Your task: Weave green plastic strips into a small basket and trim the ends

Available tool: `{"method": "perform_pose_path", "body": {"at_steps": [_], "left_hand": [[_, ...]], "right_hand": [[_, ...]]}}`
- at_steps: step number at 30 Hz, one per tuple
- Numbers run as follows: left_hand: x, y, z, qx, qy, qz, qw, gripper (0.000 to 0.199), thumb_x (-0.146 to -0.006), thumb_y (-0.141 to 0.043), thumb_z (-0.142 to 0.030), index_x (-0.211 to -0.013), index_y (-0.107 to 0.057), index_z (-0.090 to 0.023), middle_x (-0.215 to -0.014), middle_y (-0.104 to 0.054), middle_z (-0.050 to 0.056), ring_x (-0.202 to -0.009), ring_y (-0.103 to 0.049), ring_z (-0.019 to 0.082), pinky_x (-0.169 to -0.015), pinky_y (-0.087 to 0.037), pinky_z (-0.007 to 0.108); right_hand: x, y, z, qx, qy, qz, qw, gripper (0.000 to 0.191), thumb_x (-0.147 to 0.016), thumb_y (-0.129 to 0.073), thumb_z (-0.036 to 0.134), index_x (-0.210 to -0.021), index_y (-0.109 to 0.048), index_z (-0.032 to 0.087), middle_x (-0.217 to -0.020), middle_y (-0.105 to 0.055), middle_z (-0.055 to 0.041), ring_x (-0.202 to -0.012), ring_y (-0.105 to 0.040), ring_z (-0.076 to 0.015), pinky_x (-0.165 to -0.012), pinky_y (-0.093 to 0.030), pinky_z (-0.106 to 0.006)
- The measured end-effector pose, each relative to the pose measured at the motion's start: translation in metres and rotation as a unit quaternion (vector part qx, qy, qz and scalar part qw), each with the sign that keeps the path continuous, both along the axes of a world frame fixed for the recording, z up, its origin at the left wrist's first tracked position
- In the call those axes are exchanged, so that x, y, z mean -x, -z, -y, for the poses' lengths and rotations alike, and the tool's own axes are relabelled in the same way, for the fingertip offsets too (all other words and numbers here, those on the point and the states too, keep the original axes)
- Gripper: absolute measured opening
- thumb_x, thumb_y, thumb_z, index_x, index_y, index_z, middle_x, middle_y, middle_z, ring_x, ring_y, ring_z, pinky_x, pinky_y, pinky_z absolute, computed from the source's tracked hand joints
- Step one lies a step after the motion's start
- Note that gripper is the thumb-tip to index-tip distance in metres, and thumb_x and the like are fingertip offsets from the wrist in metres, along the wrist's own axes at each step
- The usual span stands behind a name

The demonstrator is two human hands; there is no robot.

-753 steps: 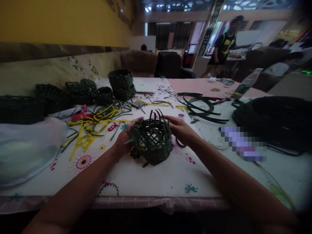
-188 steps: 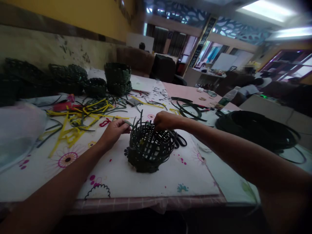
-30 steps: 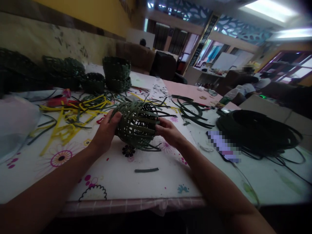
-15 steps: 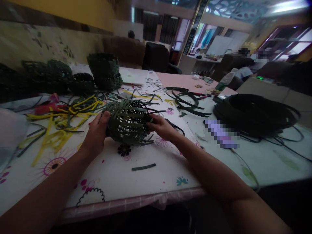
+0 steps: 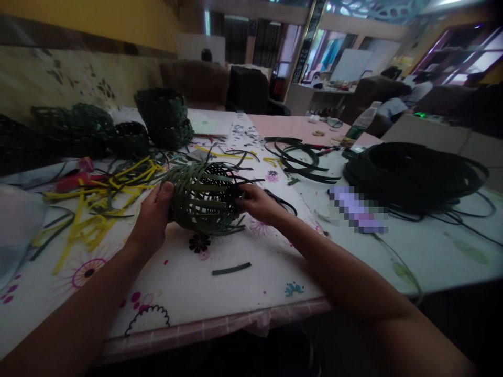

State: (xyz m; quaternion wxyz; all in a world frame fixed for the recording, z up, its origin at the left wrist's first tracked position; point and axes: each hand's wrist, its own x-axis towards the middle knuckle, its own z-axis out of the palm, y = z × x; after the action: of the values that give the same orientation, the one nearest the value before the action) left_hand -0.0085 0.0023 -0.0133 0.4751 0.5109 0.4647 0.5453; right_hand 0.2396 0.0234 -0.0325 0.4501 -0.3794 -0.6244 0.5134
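Woven basket, hand-held, over a floral-covered tabletop. The dark green basket (image 5: pixel 202 199) lies on its side above the middle of the tabletop (image 5: pixel 271 280), its open end and loose stake ends facing right. The left hand (image 5: pixel 154 214) grips the closed end, thumb on the weave. The right hand (image 5: pixel 257 203) has its fingers bent at the open rim; their tips are obscured, so whether they pinch a strip cannot be told.

Surface: a short green strip (image 5: pixel 231 269) lies towards the front edge; yellow strips (image 5: pixel 82 220) lie tangled with green ones to the left. Finished baskets (image 5: pixel 163 118) stand along the wall side. A large dark coil (image 5: pixel 412 178) occupies the right side, with a plastic bottle (image 5: pixel 360 125) beyond it.

Room: a yellow wall (image 5: pixel 94 21) rises at left; armchairs (image 5: pixel 249 89) stand past the far edge, and people (image 5: pixel 395 102) appear at upper right.
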Motion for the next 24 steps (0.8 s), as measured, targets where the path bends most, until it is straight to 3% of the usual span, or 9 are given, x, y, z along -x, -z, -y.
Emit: {"method": "perform_pose_path", "body": {"at_steps": [7,13,16,24], "left_hand": [[0.003,0.003,-0.003,-0.009,0.014,-0.007,1.000,0.069,-0.079,-0.062,-0.077,-0.116,-0.067,-0.019,-0.108,-0.073,0.010,-0.090,-0.070,0.024,-0.059,-0.058,0.026],[0.005,0.005,-0.006,0.007,0.006,0.004,1.000,0.068,-0.079,-0.062,-0.077,-0.113,-0.067,-0.018,-0.099,-0.072,0.009,-0.085,-0.070,0.024,-0.056,-0.057,0.026],[0.004,0.005,-0.006,0.005,-0.001,0.007,1.000,0.066,-0.080,-0.062,-0.075,-0.114,-0.067,-0.019,-0.096,-0.072,0.008,-0.088,-0.071,0.025,-0.058,-0.058,0.027],[0.001,-0.002,-0.002,0.034,-0.011,0.023,0.999,0.071,-0.076,-0.063,-0.079,-0.113,-0.066,-0.018,-0.099,-0.073,0.007,-0.087,-0.071,0.025,-0.061,-0.059,0.029]], "right_hand": [[-0.003,-0.007,0.003,0.043,-0.014,-0.002,0.999,0.018,-0.075,-0.060,0.002,-0.084,-0.063,0.017,-0.069,-0.066,0.0027,-0.054,-0.067,-0.0127,-0.052,-0.062,-0.027],[-0.006,-0.011,0.002,0.081,0.017,-0.004,0.997,0.021,-0.078,-0.068,0.010,-0.094,-0.057,0.019,-0.070,-0.063,0.0040,-0.049,-0.063,-0.0121,-0.045,-0.058,-0.027],[-0.008,-0.011,0.001,0.069,0.019,0.005,0.997,0.023,-0.077,-0.074,0.013,-0.082,-0.053,0.020,-0.066,-0.058,0.0057,-0.049,-0.062,-0.0102,-0.045,-0.056,-0.023],[-0.010,-0.003,-0.006,0.002,-0.008,-0.028,1.000,0.020,-0.075,-0.077,0.025,-0.077,-0.058,0.019,-0.060,-0.060,0.0055,-0.052,-0.058,-0.0088,-0.051,-0.052,-0.024]]}}
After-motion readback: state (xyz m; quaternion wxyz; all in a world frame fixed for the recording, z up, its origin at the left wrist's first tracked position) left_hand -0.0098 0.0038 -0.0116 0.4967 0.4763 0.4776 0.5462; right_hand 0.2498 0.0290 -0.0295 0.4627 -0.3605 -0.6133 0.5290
